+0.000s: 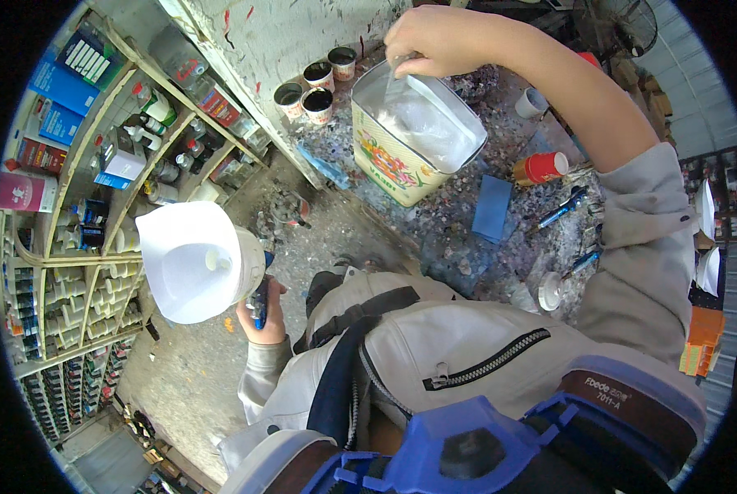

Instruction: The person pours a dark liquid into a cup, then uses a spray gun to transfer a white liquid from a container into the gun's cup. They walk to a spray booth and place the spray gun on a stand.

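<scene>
Over the spattered counter (463,267), the right hand (424,41) is pinched at the floral tin's (391,160) rim, apparently on its clear plastic liner (430,123); the left hand (266,317) wraps a spray gun (259,301) bearing a paper-collared white cup (249,265), above the floor (191,387). Step judged: handling the liner; next move calls for keeping the cup steady.

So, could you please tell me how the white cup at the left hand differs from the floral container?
The white cup is plain, while the floral container has printed flowers. The cup's body is rounded; the container is boxy with rounded corners. The left hand holds the cup up by a dark handle, whereas the container stands on the spattered table. Both are open-topped.
</scene>
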The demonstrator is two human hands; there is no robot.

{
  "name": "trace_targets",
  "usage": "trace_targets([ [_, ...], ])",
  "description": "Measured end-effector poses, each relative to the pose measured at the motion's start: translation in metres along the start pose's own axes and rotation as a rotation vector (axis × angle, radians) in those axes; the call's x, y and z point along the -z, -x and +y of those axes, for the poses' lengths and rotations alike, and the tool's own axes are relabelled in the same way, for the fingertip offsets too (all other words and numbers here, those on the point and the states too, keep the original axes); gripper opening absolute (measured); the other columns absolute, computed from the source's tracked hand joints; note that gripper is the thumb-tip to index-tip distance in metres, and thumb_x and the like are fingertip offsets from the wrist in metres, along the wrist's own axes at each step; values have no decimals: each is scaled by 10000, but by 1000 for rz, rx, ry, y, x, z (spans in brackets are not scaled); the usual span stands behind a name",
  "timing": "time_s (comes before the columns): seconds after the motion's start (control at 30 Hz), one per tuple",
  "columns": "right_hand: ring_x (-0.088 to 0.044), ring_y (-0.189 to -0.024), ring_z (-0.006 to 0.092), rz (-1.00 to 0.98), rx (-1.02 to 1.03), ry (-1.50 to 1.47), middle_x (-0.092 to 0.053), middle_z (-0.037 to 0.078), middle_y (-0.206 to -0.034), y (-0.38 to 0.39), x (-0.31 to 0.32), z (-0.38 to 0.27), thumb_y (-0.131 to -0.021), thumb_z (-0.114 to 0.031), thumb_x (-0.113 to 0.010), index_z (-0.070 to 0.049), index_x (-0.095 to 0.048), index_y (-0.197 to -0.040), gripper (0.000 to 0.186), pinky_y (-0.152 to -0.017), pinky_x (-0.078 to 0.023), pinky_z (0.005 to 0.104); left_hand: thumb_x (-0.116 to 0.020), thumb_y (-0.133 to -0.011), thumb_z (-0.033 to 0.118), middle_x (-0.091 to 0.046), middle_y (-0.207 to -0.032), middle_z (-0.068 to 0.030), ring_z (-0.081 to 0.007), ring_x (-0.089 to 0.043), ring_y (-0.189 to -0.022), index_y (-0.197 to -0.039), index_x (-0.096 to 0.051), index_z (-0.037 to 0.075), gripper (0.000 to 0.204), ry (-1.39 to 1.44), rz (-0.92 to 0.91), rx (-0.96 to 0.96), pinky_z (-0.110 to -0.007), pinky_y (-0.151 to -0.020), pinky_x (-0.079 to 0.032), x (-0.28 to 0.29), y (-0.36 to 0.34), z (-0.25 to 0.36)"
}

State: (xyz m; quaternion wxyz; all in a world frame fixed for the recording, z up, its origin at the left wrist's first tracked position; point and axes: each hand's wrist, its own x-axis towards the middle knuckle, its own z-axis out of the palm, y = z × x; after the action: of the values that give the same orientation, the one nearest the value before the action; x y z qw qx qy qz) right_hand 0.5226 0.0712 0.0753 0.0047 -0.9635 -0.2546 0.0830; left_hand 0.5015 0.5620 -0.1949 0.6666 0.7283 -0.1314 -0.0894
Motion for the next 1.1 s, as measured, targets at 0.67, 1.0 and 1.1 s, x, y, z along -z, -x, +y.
trace_targets([
  [0.67,-687,-833,349,11,99,-151,-679,143,-875,10,-23,-44,-941,-175,-706,-22,-763,-923,165,-738,-538,457,-735,-959,45,-738,-853,-37,-67,-536,-594,-1089,-725,16,133,4,-38,14,-245,-548,-392,-2,-12,4],
  [1.0,-714,-902,401,-46,-46,25,-747,176,-951,0,3,-3,-937,-223,-714,-38,-795,-967,204,-799,-562,507,-690,-964,-85,-704,-986,-109,-194,-690,-849,-1153,-659,-46,195,29,-53,67,-351,-783,-588,11,-14,-2],
  [1.1,-700,-851,378,-48,-109,-8,-715,178,-891,14,-11,-8,-940,-188,-722,-16,-795,-942,186,-773,-555,477,-687,-962,-87,-709,-978,-110,-194,-696,-849,-1149,-665,-47,193,12,-69,81,-350,-784,-586,11,-15,-2],
])
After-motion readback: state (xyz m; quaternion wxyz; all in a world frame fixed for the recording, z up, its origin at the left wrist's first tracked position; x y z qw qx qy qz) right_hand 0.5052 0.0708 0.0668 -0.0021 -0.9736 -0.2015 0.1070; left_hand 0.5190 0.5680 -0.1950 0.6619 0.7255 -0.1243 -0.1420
